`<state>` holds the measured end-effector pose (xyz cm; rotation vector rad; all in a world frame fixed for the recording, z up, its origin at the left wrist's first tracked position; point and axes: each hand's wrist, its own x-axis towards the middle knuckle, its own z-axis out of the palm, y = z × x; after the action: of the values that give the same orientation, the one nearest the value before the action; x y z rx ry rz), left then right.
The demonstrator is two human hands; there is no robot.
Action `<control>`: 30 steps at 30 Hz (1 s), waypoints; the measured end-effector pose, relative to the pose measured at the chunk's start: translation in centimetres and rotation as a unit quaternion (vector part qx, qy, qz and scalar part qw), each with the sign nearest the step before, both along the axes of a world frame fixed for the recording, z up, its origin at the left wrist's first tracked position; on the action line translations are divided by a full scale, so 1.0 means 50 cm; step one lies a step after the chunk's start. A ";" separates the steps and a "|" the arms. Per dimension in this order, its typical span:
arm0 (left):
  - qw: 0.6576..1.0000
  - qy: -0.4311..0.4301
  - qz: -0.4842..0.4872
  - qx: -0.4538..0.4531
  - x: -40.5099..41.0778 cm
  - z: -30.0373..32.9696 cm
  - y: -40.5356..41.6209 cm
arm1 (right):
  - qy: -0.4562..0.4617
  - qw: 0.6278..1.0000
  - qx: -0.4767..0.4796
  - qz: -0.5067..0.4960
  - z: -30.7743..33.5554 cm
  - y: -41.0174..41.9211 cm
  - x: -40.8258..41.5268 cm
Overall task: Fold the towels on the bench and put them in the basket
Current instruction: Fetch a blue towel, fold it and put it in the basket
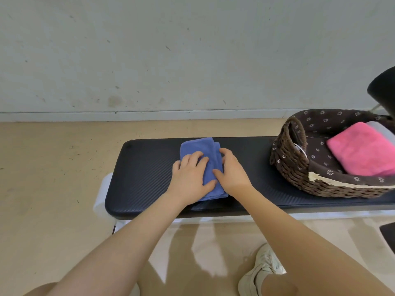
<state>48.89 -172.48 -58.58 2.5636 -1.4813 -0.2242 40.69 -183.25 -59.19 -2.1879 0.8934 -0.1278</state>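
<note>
At the middle of the bench, both hands are down on a blue towel [199, 165]: left hand [189, 177] lies flat, palm down, fingers spread over the towel's left half w/ thumb along its near edge, pressing not gripping; right hand [232, 170] sits on the towel's right edge, fingers curled over the stacked layers, thumb on top, so a loose pinch on that fold, though how firmly it grips can't be told. Towel is already a compact rectangle, several layers showing at the right side, lying flat on the black padded bench [149, 178], nearer its left end. Looks like the last smoothing of the fold, or the start of the pickup. Further right, well apart from the towel, the wicker basket [299, 167] w/ dark flowered liner sits on the bench's right end; inside it a folded pink towel [361, 149], and a pale towel edge [382, 130] just beyond it, partly cut off by the frame. No other loose towels visible on the bench. So approx: at least 1 towel done & stowed, prob 2; blue one folded but not yet in the basket. Left to do, judging from this: lift it w/o letting layers slip, carry right, set it in beside the pink one.
</note>
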 end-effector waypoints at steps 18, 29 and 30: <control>0.835 0.514 0.173 -0.095 -0.007 0.123 0.009 | -0.084 0.986 0.138 -0.046 0.081 0.037 -0.004; 0.615 0.660 0.214 -0.375 -0.106 0.142 -0.045 | -0.173 0.979 -0.039 0.103 0.202 0.028 -0.145; 0.604 0.667 0.207 -0.384 -0.118 0.153 -0.056 | -0.220 0.972 -0.055 0.058 0.210 0.015 -0.160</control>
<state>42.99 -175.27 -50.91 1.1885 -0.2058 -0.9028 32.67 -182.49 -48.70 -2.1810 0.5173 -0.5916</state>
